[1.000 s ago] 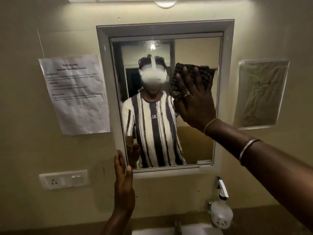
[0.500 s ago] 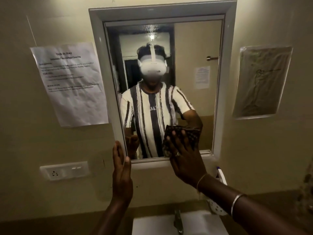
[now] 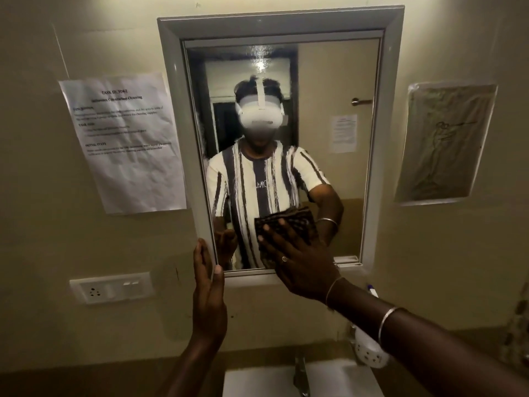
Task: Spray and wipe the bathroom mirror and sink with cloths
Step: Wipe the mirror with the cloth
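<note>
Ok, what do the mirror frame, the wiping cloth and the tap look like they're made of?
The mirror frame looks like painted metal or plastic: smooth pale grey, soft sheen, moulded profile. The cloth is a woven textile: dark, matte, with a dotted weave, folded flat against the glass. The tap seems to be metal, perhaps chrome-plated, going by its dull highlights, though the dim light leaves that open.

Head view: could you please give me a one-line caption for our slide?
Right hand presses a dark cloth flat on the lower mirror while the left hand rests against its lower-left frame corner.
</note>
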### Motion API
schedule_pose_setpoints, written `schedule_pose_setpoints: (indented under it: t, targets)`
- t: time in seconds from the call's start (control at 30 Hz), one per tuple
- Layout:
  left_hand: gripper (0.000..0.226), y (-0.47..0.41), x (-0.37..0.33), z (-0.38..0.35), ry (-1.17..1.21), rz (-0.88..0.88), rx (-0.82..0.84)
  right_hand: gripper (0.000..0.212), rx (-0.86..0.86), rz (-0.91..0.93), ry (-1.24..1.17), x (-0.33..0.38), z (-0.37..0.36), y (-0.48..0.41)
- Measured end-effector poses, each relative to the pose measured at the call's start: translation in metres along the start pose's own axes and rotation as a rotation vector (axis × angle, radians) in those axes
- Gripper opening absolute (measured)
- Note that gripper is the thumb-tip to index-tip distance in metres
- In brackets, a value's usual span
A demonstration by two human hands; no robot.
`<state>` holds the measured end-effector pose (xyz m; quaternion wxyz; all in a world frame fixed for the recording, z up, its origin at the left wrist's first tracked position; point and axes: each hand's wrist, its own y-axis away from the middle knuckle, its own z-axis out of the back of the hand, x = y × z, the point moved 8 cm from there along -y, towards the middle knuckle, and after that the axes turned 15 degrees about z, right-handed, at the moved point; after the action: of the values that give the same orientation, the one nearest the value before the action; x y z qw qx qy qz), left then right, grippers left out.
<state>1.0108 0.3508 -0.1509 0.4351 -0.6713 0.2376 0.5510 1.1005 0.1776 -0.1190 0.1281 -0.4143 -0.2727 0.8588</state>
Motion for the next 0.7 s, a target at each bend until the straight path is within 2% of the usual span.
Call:
schedule_pose_setpoints:
  t: [0.17, 0.33, 0.53, 0.7]
  targets:
    - [0.057, 0.001, -0.002, 0.001, -0.010, 0.007, -0.013, 0.063, -0.042, 0.059, 0.048, -0.039, 0.033, -0.077]
    - [0.065, 0.002, -0.005, 0.002, -0.018, 0.014, 0.005, 0.063, -0.114, -0.023, 0.083, -0.093, 0.070, -0.131]
    - [0.064, 0.000, 0.000, 0.005, -0.037, 0.025, 0.022, 0.059, -0.241, -0.246, 0.102, -0.134, 0.089, -0.109]
    - [0.064, 0.000, 0.002, 0.004, -0.024, 0.040, 0.019, 0.059, -0.292, -0.437, 0.084, -0.134, 0.080, -0.072]
